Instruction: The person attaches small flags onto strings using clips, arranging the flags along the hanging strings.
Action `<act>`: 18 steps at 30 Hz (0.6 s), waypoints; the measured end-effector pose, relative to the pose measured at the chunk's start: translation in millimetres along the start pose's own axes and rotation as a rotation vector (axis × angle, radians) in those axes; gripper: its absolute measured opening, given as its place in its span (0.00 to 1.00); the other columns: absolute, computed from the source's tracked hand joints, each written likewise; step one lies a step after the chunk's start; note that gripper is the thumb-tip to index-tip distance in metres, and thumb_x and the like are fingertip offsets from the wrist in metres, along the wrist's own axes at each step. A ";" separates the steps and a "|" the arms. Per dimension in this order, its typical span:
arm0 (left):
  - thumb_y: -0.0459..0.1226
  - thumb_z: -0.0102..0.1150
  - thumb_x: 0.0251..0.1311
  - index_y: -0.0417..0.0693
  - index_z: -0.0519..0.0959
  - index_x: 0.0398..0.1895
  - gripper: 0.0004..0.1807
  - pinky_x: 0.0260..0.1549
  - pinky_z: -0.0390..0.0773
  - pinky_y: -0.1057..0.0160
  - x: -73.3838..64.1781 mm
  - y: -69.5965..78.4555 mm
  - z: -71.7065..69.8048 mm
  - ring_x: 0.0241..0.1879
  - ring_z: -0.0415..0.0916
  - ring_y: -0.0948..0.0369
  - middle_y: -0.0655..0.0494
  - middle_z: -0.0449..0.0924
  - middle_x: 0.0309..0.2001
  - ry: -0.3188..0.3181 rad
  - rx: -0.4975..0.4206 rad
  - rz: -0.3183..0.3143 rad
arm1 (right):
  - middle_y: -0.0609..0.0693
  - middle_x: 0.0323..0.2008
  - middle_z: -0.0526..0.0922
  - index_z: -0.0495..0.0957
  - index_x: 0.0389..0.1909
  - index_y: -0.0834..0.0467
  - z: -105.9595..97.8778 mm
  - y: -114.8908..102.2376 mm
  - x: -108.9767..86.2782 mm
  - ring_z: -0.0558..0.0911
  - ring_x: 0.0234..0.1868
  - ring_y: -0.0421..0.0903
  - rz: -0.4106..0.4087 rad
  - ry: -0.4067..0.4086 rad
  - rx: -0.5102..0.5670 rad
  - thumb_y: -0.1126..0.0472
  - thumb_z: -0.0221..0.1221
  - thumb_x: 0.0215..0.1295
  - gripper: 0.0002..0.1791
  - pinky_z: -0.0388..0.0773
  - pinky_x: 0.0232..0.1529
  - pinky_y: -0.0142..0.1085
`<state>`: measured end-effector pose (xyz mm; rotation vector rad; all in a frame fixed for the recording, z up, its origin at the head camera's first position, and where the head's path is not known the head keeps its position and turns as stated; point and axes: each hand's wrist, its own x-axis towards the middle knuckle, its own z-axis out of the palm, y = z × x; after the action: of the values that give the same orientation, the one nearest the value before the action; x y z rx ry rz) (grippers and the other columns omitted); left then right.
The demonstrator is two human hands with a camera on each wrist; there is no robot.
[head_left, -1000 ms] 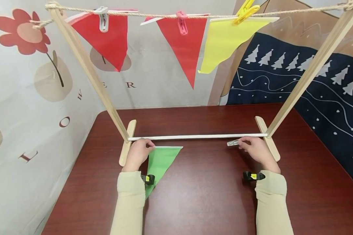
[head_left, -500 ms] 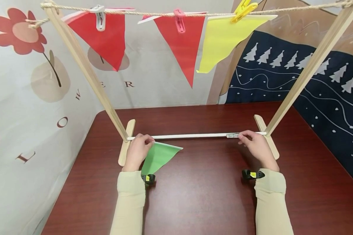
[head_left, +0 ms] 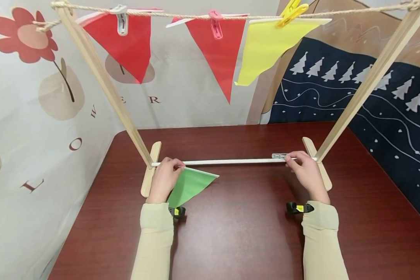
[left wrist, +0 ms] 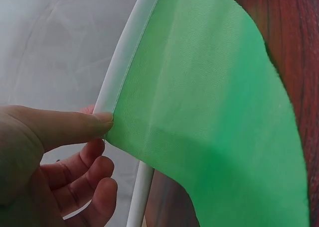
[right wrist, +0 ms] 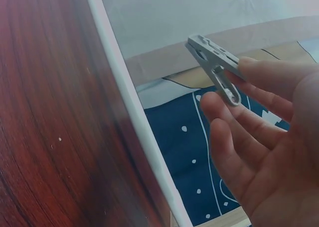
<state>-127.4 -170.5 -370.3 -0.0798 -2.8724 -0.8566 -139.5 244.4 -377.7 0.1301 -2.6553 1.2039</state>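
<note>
My left hand [head_left: 165, 179] pinches one end of the white top hem of a green triangular pennant [head_left: 192, 186] between thumb and fingers. In the left wrist view the green cloth [left wrist: 199, 97] fans out from the thumb, its hem sloping up. On the other side, my right hand [head_left: 305, 171] pinches a pale grey clothespin [head_left: 278, 156] by its handle end. The right wrist view has the clothespin [right wrist: 212, 67] pointing away from the fingers with nothing in its mouth. Both hands are close to the white crossbar [head_left: 227, 161] of a wooden stand.
Two wooden posts [head_left: 105, 85] carry a rope [head_left: 182, 16] across the top. Clipped along it are two red pennants [head_left: 217, 54] and a yellow pennant [head_left: 273, 46], each with a clothespin. The stand's feet [head_left: 150, 171] rest on a dark red-brown table [head_left: 231, 233]. Printed cloth hangs behind.
The green pennant has lifted at my left hand, its hem now slanting and its lower tip drawn up. My right hand has raised the clothespin slightly from below the crossbar to its level.
</note>
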 end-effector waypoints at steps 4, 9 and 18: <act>0.37 0.57 0.56 0.50 0.80 0.32 0.04 0.30 0.67 0.58 -0.6 1.6 -3.7 0.30 0.69 0.57 0.53 0.71 0.32 0.020 0.004 -0.001 | 0.51 0.38 0.75 0.77 0.39 0.59 2.8 -0.9 3.4 0.79 0.25 0.49 -0.033 0.037 0.028 0.50 0.53 0.62 0.15 0.72 0.24 0.28; 0.37 0.58 0.55 0.51 0.80 0.31 0.03 0.29 0.67 0.59 -2.3 1.5 -4.2 0.28 0.69 0.57 0.55 0.72 0.30 0.029 0.012 0.003 | 0.51 0.44 0.74 0.77 0.40 0.59 1.0 -5.9 0.3 0.76 0.28 0.35 -0.033 0.070 0.010 0.51 0.54 0.61 0.16 0.72 0.25 0.25; 0.38 0.57 0.56 0.51 0.80 0.33 0.04 0.25 0.66 0.61 -9.4 -8.6 -15.8 0.25 0.67 0.59 0.56 0.72 0.28 0.041 0.013 -0.001 | 0.47 0.45 0.73 0.78 0.39 0.60 2.7 -18.5 -4.8 0.74 0.33 0.30 -0.011 0.152 0.058 0.52 0.56 0.60 0.15 0.73 0.25 0.22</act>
<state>-117.0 -186.5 -363.3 -0.0585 -2.8399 -0.8294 -132.1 230.2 -367.1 0.0606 -2.4879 1.2359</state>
